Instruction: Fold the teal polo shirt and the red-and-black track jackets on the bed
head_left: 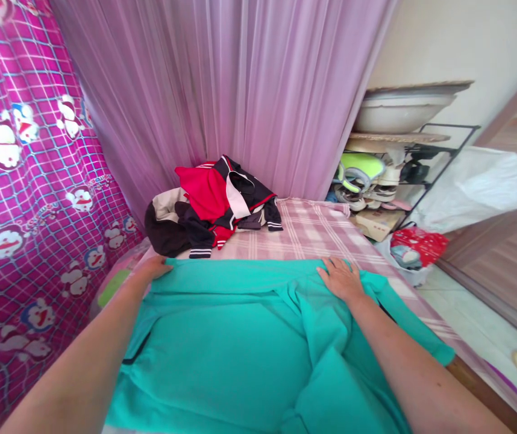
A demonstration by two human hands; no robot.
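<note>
On the pink-and-white checked cloth (313,226) lies my turquoise fabric garment (231,343), far edge straight, right half (all folds) not yet smooth; my right grip (344,279) rests on it, fingers spread; whether my left grip (155,267) pinches it, I cannot tell.

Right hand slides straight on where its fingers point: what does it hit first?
Sliding off the teal garment over the plaid sheet, the right hand would probably first meet the clothes pile at its rightmost navy cuff. Depth is unclear; a straighter line might reach the lilac curtain instead.
</note>
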